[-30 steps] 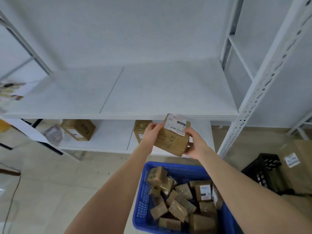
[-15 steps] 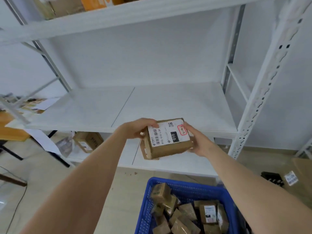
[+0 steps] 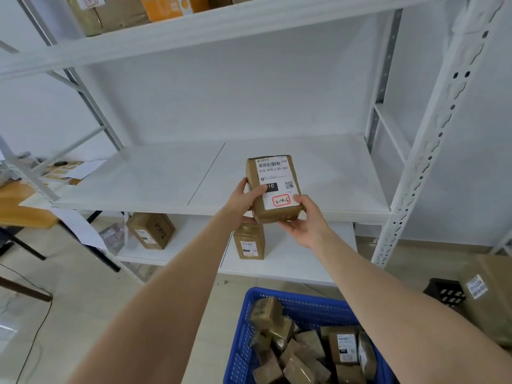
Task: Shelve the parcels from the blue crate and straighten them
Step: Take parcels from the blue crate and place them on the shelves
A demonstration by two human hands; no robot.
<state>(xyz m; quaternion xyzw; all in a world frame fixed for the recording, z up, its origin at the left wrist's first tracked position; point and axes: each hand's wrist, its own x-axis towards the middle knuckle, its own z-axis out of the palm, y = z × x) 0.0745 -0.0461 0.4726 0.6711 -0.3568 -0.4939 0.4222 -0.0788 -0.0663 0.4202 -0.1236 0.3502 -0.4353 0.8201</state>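
Note:
A brown cardboard parcel (image 3: 273, 187) with a white shipping label, marked 3-4-6 in red, hangs above the front edge of the white middle shelf (image 3: 155, 176). My left hand (image 3: 245, 196) grips its left side, thumb on the label face. My right hand (image 3: 300, 220) holds its lower right corner from beneath. The label faces up, its long side pointing toward the wall. Below, the blue crate (image 3: 249, 328) holds several small brown parcels (image 3: 302, 347).
The lower shelf (image 3: 299, 259) carries two brown boxes: one at the left (image 3: 151, 230), one in the middle (image 3: 249, 241). The top shelf (image 3: 194, 26) holds cartons. A perforated white upright (image 3: 432, 139) stands at the right. A black crate (image 3: 446, 293) and a large carton sit on the floor at the right.
Both hands have lifted the parcel from just above the crate up to the middle shelf edge and turned it, so the label now runs lengthwise away from me.

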